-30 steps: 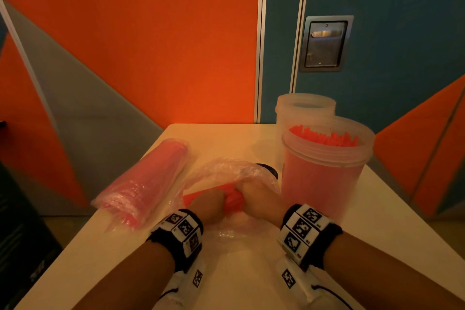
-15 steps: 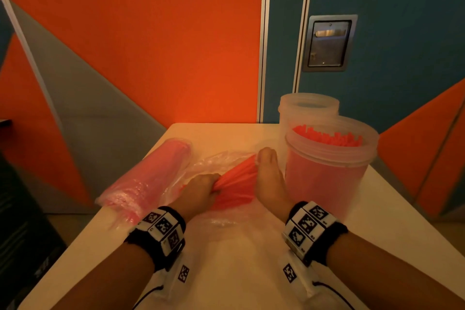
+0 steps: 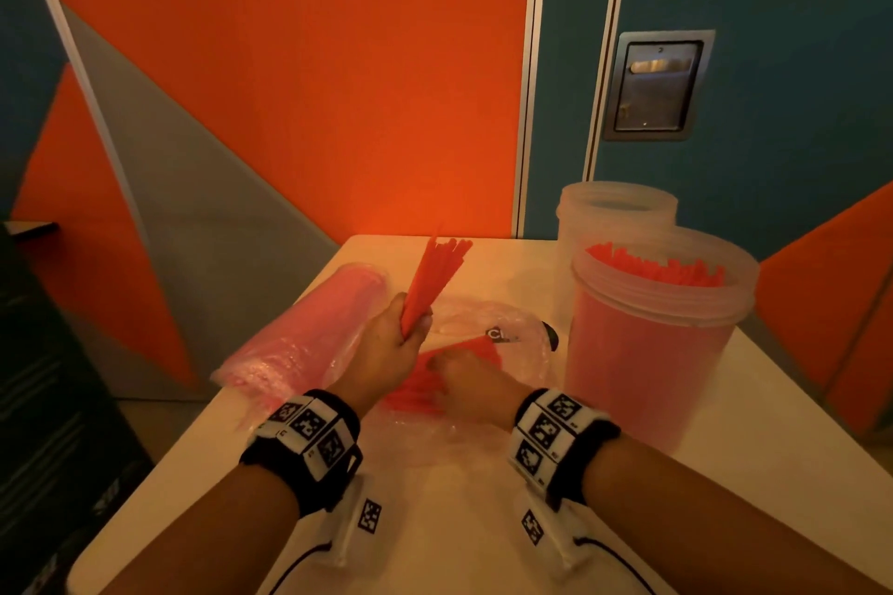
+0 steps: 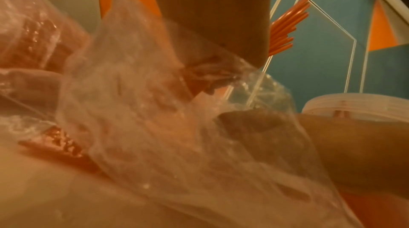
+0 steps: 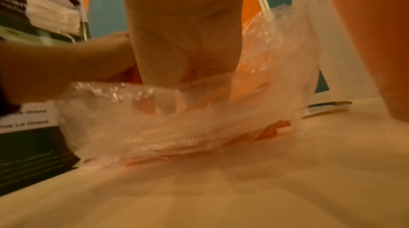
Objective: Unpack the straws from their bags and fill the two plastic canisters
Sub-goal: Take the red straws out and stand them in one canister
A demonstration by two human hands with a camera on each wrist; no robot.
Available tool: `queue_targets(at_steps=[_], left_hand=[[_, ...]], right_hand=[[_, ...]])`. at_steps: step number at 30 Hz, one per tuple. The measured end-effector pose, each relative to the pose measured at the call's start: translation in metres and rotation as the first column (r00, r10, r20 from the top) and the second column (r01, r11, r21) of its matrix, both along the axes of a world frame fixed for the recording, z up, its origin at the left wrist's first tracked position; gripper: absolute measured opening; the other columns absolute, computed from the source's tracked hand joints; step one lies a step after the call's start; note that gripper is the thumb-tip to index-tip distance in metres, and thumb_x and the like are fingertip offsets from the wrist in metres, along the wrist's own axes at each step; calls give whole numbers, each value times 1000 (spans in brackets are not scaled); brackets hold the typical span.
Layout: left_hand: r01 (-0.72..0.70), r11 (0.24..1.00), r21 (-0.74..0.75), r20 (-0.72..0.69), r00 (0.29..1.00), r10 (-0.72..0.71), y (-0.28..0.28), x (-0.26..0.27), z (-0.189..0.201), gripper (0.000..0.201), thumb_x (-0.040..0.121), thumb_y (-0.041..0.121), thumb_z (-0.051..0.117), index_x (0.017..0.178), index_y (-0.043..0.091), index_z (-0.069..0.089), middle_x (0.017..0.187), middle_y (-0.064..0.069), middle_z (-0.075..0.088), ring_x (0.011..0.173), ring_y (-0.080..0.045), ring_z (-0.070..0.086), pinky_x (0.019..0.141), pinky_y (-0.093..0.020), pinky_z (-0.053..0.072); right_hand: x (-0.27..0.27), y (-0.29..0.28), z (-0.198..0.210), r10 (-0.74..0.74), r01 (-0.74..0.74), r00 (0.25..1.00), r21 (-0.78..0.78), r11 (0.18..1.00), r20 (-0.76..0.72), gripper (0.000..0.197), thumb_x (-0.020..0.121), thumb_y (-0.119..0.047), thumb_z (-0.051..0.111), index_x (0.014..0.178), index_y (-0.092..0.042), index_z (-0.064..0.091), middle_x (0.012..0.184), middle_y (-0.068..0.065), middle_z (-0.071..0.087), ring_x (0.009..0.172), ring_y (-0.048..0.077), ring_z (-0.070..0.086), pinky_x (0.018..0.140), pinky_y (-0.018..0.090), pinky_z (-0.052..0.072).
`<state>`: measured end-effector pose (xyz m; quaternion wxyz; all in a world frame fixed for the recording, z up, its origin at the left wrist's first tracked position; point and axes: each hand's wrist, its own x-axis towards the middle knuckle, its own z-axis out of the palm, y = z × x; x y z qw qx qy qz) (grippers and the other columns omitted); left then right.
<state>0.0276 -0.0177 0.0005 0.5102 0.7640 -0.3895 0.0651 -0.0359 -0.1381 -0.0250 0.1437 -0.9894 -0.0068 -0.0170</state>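
Holding bunch of straws (image 3: 432, 283) upright in left hand (image 3: 386, 353), fist curled round it, frame centre. Right hand (image 3: 464, 374) in open bag (image 3: 507, 333), fingers hidden, grip unclear. Near canister (image 3: 657, 343) full at right; far canister (image 3: 613, 213) looks empty; second bag (image 3: 309, 333) at left unopened.

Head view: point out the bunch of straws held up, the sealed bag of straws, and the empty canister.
bunch of straws (image 3: 435, 278), head view, mid-length of the fanned red bundle.
sealed bag of straws (image 3: 314, 333), head view, middle of the pink roll.
empty canister (image 3: 616, 201), head view, near rim.
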Motion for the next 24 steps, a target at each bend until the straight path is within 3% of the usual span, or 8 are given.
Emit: queue_targets(at_steps=[2, 4, 6, 9, 11, 14, 19, 24], left_hand=[[12, 999, -52, -43, 999, -14, 0, -3, 0, 4, 94, 20, 52, 93, 16, 53, 70, 9, 51, 62, -6, 48, 59, -24, 40], [11, 994, -105, -113, 993, -23, 1, -6, -1, 2, 94, 20, 53, 93, 18, 54, 70, 9, 51, 62, -6, 48, 60, -24, 40], [6, 990, -143, -184, 982, -32, 3, -7, -3, 3, 93, 19, 53, 93, 22, 54, 72, 7, 52, 64, -9, 49, 63, -27, 42], [2, 987, -161, -229, 973, -40, 8, -5, -3, 6, 93, 17, 53, 92, 24, 53, 74, 5, 53, 68, -11, 50, 68, -32, 45], [0, 985, -171, -251, 967, -44, 10, -3, -3, 8, 93, 15, 53, 91, 23, 53, 74, 3, 52, 69, -13, 49, 68, -34, 45], [11, 983, -183, -267, 962, -60, 11, -1, -2, 7, 93, 12, 53, 91, 19, 53, 73, 1, 51, 69, -15, 48, 69, -36, 44], [-4, 993, -121, -272, 962, -29, 10, -1, 1, 4, 93, 18, 54, 97, 19, 54, 80, 2, 55, 76, -15, 53, 76, -38, 49], [20, 994, -107, -260, 964, -47, 13, -5, 3, 3, 94, 15, 52, 97, 16, 53, 78, 2, 54, 74, -13, 52, 73, -32, 47]], right_hand=[[20, 2, -20, -6, 4, 996, -28, 1000, -89, 40, 83, -38, 47, 108, -8, 54, 107, 12, 60, 94, 28, 59, 83, 42, 51], [31, 6, -30, -17, 7, 985, -59, 998, -171, 50, 84, -45, 46, 124, -14, 45, 121, 11, 54, 109, 30, 55, 92, 45, 48], [33, 13, -30, -34, 14, 973, -91, 996, -227, 58, 85, -51, 41, 132, -16, 40, 129, 11, 49, 117, 31, 50, 99, 46, 43], [32, 22, -30, -47, 31, 982, -90, 995, -181, 94, 67, -77, 16, 133, -16, 41, 134, 13, 47, 123, 34, 45, 102, 49, 37], [29, 22, -28, -63, 29, 983, -191, 981, -172, 86, 76, -74, 27, 136, -14, 39, 137, 12, 44, 126, 34, 42, 103, 49, 37], [22, 25, -20, -68, 6, 982, -327, 945, -177, 61, 89, -49, 47, 136, -11, 40, 137, 11, 42, 126, 32, 40, 101, 46, 38], [23, 28, -16, -89, 24, 977, -313, 949, -195, 32, 95, -22, 48, 122, -7, 53, 125, 16, 56, 115, 34, 53, 95, 43, 45], [18, 18, -16, -92, 17, 978, -368, 930, -188, 32, 91, -18, 53, 121, -6, 54, 127, 15, 52, 120, 32, 47, 97, 43, 45]])
